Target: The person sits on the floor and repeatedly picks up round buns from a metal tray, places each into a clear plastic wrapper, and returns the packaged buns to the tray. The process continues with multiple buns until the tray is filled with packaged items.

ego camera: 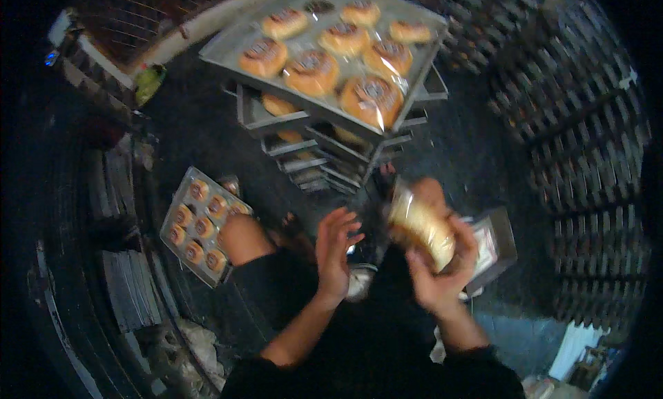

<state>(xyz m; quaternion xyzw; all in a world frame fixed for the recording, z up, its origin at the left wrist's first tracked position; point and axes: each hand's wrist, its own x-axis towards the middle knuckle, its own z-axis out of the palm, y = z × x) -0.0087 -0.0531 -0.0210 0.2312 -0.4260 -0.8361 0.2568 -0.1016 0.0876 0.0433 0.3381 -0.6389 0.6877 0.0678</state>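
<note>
My right hand [445, 274] grips a bread bun in a clear plastic wrapper [427, 228], tilted on its side above my lap. Fingers spread and holding nothing, my left hand [334, 259] is raised a short way to the left of that bun. In front of me, a metal baking tray [217, 54] tops a tall stack and carries several wrapped buns [311, 72] with dark printing on top. Another tray [171, 212] of similar buns lies lower on my left, partly hidden by my knee.
An open box [505, 238] with printed wrappers sits by my right leg. A white round container [361, 280] is between my legs. Dark slatted racks or stacked trays [590, 176] line the right side. Crumpled sacks [194, 347] lie at lower left; a green object [149, 83] is farther back.
</note>
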